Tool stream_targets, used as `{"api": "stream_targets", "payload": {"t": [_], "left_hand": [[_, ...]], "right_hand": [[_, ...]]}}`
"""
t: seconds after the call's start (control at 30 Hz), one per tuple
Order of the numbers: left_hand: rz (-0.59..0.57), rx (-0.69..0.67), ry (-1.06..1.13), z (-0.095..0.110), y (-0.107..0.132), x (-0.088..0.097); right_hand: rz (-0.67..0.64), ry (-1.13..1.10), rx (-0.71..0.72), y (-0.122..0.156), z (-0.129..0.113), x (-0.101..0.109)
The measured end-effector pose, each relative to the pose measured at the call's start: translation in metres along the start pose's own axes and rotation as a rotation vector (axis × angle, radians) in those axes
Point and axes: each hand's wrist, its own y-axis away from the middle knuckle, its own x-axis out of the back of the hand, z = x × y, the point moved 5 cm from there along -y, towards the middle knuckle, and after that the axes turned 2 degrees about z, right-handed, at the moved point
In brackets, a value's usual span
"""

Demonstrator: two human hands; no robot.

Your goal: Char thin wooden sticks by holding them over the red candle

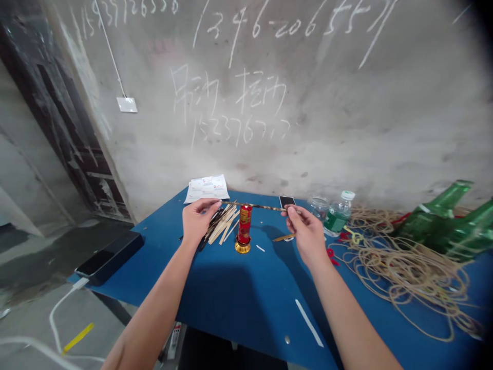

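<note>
Blue table [246,288] carries a tangle of tan cord [400,277] and two green glass bottles [435,218]. Left hand [199,222] and right hand [306,235] each pinch, fingers nearly closed, opposite ends of one thin brown strip [262,207], held above one red cylinder [245,224]; loose pale strips [222,225] lie just beside it.

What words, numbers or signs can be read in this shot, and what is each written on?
"1346-20655": chalk on the concrete wall, first digit uncertain.
"15937126330": chalk, upper left of the wall, cut by the frame edge, digits uncertain.
"吊动 摇动": chalk, mid-wall, faint, reading uncertain.
"1523767": chalk, below that, further faint digits unreadable.
The printed papers, red cylinder and water bottle: too small or blurred to read.
</note>
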Motion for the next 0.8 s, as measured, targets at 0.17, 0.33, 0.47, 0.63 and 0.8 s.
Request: {"api": "stream_targets", "payload": {"t": [0.17, 0.33, 0.47, 0.63, 0.8], "left_hand": [[0.014, -0.003, 0.026, 0.000, 0.002, 0.001], [0.042, 0.009, 0.054, -0.001, 0.002, 0.001], [0.069, 0.008, 0.062, 0.000, 0.001, 0.002], [0.069, 0.022, 0.067, -0.001, 0.000, 0.003], [0.091, 0.042, 0.089, -0.003, 0.000, 0.004]], "right_hand": [[-0.015, 0.041, 0.017, 0.002, 0.000, -0.002], [-0.023, 0.124, 0.031, 0.007, -0.001, -0.006], [-0.052, 0.159, 0.046, 0.010, -0.003, -0.012], [-0.080, 0.182, 0.039, 0.012, -0.003, -0.017], [-0.085, 0.197, 0.035, 0.014, -0.002, -0.019]]}}
